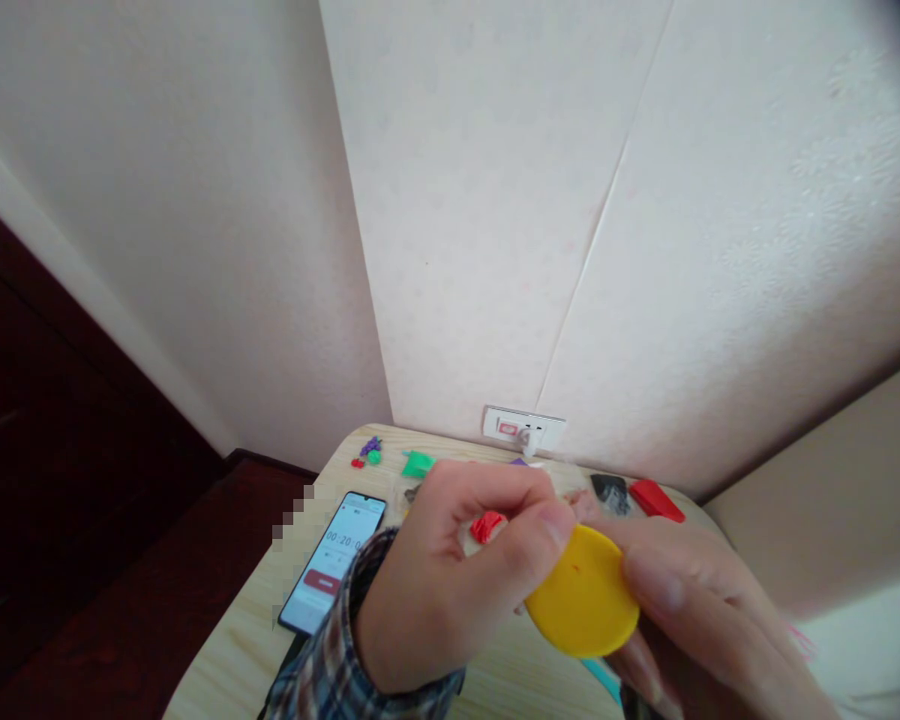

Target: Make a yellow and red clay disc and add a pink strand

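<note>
A flat yellow clay disc [583, 594], smooth with a small reddish mark near its top, is held up over the table between both hands. My left hand [472, 570], in a plaid cuff, pinches its upper left edge with the thumb and curled index finger. On the other side, my right hand [709, 600] grips the right edge, its thumb against the face and fingertips showing below. A crumpled red piece [487, 526] shows through the gap inside my left hand's curl, on the table behind.
A phone [334, 560] with a running timer lies left on the wooden table [225, 650]. Small purple [371, 446], green [418, 463] and red [656, 500] pieces sit along the back, with a black packet [610, 494]. A wall socket [523, 428] holds a plug behind.
</note>
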Motion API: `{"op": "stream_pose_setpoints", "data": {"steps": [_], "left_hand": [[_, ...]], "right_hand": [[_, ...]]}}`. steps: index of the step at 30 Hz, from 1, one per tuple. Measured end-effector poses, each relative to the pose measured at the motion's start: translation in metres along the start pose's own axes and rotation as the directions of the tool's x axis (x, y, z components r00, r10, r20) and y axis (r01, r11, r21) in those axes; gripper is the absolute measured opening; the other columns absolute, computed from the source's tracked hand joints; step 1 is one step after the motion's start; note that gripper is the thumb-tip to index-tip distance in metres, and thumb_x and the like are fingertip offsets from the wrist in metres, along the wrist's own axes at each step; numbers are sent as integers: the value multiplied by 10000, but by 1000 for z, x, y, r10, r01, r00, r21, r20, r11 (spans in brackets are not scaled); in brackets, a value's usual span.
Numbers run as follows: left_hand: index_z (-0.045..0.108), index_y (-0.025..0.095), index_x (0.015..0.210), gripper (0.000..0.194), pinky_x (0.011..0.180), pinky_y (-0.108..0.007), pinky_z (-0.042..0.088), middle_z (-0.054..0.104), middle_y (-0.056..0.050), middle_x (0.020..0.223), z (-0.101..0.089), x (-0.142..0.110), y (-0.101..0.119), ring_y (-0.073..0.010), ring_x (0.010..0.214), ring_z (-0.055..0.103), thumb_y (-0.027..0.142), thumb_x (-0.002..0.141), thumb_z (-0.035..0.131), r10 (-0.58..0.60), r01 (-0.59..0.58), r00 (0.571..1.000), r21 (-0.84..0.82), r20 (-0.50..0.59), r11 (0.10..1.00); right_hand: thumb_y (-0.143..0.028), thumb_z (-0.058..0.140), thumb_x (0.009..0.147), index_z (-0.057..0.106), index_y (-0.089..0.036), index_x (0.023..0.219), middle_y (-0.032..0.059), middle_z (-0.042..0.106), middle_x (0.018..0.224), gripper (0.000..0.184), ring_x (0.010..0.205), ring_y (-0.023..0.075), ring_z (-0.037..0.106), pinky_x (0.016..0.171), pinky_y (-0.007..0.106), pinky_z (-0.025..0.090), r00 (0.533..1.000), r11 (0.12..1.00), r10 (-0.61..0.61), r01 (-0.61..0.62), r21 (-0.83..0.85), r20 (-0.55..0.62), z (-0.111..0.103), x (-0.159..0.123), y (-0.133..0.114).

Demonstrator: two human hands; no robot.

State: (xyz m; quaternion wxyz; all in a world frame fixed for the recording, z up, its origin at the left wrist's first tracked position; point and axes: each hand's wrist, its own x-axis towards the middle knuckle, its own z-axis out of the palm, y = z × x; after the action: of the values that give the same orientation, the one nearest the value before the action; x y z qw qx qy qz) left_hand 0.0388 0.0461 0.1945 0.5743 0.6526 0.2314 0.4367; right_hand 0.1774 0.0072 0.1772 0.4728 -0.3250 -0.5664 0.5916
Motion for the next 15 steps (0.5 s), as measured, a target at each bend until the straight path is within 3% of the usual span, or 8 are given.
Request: {"op": "stream_pose_setpoints", "data": {"steps": [3,7,11,15], "left_hand": [[364,167,531,369,483,-227,259,335,52,514,1,1,2,-64,474,284,293,861,470,4,-4,1000,-10,27,1000],[348,170,523,368,491,-226,280,326,51,511,3,3,5,-64,470,283,274,859,458,10,-7,995,-26,98,1000],[363,171,527,345,479,-220,279,333,44,509,3,3,4,-69,484,304,248,846,469,3,-3,999,11,34,1000],[371,168,535,345,454,-210,249,305,54,499,1,1,0,-62,476,290,259,853,469,-9,9,1000,-15,-20,1000]], "right_hand": [[-549,449,862,297,-195,453,-33,307,404,562,385,75,281,412,271,181,998,1000,9,-10,-21,-61,0,0,2],[-536,454,871,345,-197,469,-48,250,400,538,384,75,251,394,262,168,998,1000,-7,7,-5,-58,2,-2,3],[-541,464,869,366,-188,473,-42,297,419,540,420,77,297,421,247,219,996,997,-71,69,-43,-51,4,0,-1],[-519,458,885,365,-181,483,-44,320,428,533,426,71,293,434,232,247,999,994,-52,52,-96,-6,4,4,-4]]}}
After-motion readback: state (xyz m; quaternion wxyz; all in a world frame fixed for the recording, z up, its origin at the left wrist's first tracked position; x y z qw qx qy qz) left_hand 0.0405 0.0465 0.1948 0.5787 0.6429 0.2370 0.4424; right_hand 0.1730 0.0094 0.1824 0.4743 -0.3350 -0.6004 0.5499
